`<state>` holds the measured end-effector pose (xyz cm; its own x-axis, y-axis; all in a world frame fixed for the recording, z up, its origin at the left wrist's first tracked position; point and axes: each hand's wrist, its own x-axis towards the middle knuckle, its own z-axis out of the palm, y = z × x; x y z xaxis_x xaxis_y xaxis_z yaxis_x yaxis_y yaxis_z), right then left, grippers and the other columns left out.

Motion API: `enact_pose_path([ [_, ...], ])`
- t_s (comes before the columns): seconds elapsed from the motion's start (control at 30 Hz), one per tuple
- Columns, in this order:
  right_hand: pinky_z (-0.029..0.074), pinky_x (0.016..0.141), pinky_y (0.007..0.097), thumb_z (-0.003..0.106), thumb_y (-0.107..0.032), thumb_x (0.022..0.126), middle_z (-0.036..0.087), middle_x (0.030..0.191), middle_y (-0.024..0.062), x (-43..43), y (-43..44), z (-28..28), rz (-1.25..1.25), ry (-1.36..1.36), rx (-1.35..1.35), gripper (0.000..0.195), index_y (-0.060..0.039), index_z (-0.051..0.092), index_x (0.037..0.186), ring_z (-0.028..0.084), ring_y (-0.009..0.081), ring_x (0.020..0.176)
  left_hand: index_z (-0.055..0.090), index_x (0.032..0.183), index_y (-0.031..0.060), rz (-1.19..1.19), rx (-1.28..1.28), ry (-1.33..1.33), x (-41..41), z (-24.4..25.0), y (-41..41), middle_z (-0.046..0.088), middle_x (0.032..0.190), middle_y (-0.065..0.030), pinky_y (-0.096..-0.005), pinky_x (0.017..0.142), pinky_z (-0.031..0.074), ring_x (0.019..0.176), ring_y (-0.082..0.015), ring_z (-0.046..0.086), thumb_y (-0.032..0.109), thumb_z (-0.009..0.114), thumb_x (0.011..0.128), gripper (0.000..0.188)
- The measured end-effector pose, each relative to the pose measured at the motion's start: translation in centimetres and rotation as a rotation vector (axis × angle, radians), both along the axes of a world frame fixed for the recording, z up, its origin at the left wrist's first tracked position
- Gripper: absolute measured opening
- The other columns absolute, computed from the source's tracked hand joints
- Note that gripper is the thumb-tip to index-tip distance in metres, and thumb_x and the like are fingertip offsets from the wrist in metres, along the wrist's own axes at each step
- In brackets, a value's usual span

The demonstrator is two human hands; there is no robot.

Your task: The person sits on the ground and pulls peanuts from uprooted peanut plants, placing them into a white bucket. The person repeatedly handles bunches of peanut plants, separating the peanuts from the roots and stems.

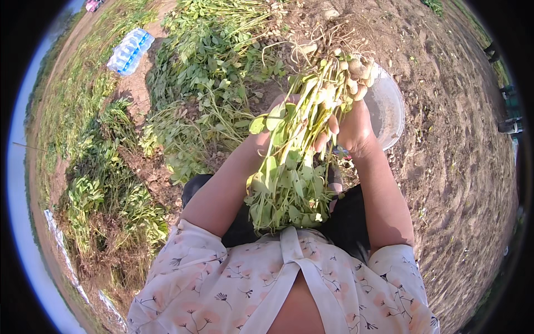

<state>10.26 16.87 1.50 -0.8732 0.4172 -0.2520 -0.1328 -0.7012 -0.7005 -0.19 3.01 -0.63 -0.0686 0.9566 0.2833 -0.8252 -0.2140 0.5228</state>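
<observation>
A bunch of peanut plants (308,121) is held up before my chest, its roots and pale peanut pods (359,75) at the top and its leaves hanging down towards my lap. My left hand (271,121) grips the stems from the left side, partly hidden behind leaves. On the right, my right hand (352,125) is at the stems just under the pods, some fingertips showing between the stems. Behind my right hand stands a whitish round tub (390,108), partly covered by the hand and pods; some soil-coloured bits lie inside it.
Heaps of pulled peanut plants (196,62) lie ahead and to the left (121,200). Loose pods (275,37) are scattered on the soil beyond the bunch. A plastic-wrapped pack of bottles (130,51) rests at the upper left. Bare, rough soil (454,167) stretches to the right.
</observation>
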Motion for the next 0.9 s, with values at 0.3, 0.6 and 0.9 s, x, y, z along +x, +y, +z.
enact_pose_path([
  [0.3,0.046,0.095,0.042,0.038,-0.057,0.097,0.052,0.124,0.0192,-1.4,-1.6,-1.2,-0.11,-0.046,-0.123,0.066,-0.0024,0.037,0.134,0.055,0.0309,0.11,0.057,0.114,0.0019,0.668,-0.756,0.244,1.7,1.5,0.2,0.062,0.1,-0.0091,-0.033,0.073,0.053,0.085,-0.0182,0.064,0.035,0.066,0.087,0.044],
  [0.6,0.045,0.088,0.0363,0.04,-0.043,0.1,0.057,0.115,0.0164,-2.0,-0.4,-4.6,-0.284,-0.11,0.222,0.05,0.0014,0.05,0.121,0.056,0.0219,0.099,0.046,0.132,0.0027,0.452,-0.644,0.93,3.0,-0.3,1.5,0.06,0.114,-0.0123,-0.0337,0.087,0.048,0.1,-0.02,0.059,0.023,0.075,0.08,0.063],
  [0.9,0.019,0.112,0.0547,0.036,-0.048,0.1,0.036,0.141,0.0193,-1.4,2.5,-1.9,-0.413,-0.196,-0.058,0.059,-0.0013,0.033,0.137,0.028,0.0343,0.135,0.048,0.125,0.0017,0.508,-0.571,0.944,0.1,-2.6,0.6,0.063,0.107,-0.0069,-0.0282,0.066,0.053,0.084,-0.0114,0.062,0.004,0.065,0.087,0.042],
])
